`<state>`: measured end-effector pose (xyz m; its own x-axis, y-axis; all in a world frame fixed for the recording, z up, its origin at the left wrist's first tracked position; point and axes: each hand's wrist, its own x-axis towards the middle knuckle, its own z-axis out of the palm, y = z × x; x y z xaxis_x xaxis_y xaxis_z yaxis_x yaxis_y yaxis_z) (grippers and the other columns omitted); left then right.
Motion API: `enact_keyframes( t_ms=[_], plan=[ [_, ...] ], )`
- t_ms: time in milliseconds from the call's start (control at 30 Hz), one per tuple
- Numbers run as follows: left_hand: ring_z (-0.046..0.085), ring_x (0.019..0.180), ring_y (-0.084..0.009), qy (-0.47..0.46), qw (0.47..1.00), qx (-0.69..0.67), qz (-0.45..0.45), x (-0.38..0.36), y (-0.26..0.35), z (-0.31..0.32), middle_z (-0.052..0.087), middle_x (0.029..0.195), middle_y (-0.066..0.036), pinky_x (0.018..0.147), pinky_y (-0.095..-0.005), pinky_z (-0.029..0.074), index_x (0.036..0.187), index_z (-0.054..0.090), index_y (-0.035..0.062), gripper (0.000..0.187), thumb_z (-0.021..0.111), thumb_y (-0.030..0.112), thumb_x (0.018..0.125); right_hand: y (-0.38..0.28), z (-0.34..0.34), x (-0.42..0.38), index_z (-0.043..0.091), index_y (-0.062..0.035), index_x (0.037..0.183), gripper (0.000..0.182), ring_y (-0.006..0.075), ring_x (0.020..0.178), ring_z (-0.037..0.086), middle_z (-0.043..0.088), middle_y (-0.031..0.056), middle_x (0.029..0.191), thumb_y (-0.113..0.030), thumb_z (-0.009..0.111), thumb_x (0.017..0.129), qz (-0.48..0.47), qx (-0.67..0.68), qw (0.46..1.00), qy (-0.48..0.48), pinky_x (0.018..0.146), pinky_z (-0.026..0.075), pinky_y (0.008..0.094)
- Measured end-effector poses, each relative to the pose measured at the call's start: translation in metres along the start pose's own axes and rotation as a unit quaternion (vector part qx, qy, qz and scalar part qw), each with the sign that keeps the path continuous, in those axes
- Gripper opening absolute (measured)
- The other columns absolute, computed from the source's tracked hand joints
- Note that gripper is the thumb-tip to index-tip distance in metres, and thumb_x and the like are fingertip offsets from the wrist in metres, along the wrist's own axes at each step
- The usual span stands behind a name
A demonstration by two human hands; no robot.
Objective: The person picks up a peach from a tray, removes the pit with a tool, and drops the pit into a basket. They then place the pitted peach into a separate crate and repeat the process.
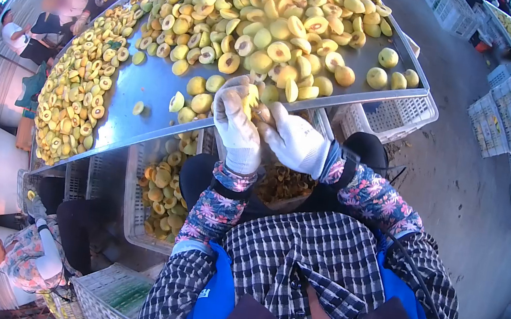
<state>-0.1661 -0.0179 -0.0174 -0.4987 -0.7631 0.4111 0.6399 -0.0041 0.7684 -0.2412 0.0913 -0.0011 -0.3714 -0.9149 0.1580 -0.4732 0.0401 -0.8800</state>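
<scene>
My left hand (236, 123), in a white glove with soiled fingertips, is closed around a yellow apricot (252, 100) at the near edge of the metal table (139, 99). Close against it, my right hand (296, 140), gloved the same way, has its stained fingertips pinched at the fruit. Whether a small tool or a stone is between those fingers is hidden. Just beyond both hands lies a large heap of halved apricots (278, 51), some with brown stones showing. A few whole apricots (377, 78) rest near the right corner.
Below the table, a crate (131, 197) holds more apricots, and brown scraps (285, 184) fill a container between my knees. A white crate (401, 115) stands under the right corner. Another heap of halves (74, 93) lies on the left, near co-workers. Stacked crates (507, 111) stand at far right.
</scene>
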Motion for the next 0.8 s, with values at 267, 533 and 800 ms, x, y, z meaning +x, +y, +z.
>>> enact_keyframes(
  t_ms=[267, 533, 800],
  plan=[
    [0.060, 0.094, -0.0223, 0.092, 0.989, -0.005, -0.114, 0.004, -0.010, 0.000, 0.058, 0.099, -0.010, 0.081, -0.0392, 0.056, 0.100, 0.053, 0.0038, 0.039, 0.055, 0.043, 0.095, 0.026, 0.016, 0.002, 0.042, 0.0000, 0.105, 0.029, 0.0423, 0.076, 0.063, 0.063, 0.0241, 0.080, -0.023, 0.054, 0.093, -0.039, -0.070, 0.997, 0.022, 0.064, 0.050, 0.0457],
    [0.062, 0.091, -0.0216, 0.125, 0.986, 0.024, -0.110, 0.003, -0.016, -0.002, 0.060, 0.101, -0.011, 0.078, -0.0377, 0.057, 0.103, 0.054, 0.0024, 0.040, 0.056, 0.041, 0.095, 0.015, 0.017, 0.000, 0.040, 0.0007, 0.107, 0.030, 0.0455, 0.088, 0.061, 0.062, 0.0298, 0.089, -0.024, 0.051, 0.095, 0.049, -0.059, 0.997, -0.016, 0.074, 0.049, 0.0484],
    [0.062, 0.091, -0.0209, 0.122, 0.987, 0.020, -0.107, 0.005, -0.012, 0.000, 0.061, 0.099, -0.010, 0.078, -0.0371, 0.057, 0.101, 0.056, 0.0012, 0.038, 0.054, 0.039, 0.096, 0.024, 0.020, 0.000, 0.042, -0.0008, 0.108, 0.027, 0.0442, 0.081, 0.061, 0.061, 0.0267, 0.082, -0.023, 0.052, 0.095, 0.016, -0.038, 0.999, 0.013, 0.068, 0.048, 0.0469]
  ],
)
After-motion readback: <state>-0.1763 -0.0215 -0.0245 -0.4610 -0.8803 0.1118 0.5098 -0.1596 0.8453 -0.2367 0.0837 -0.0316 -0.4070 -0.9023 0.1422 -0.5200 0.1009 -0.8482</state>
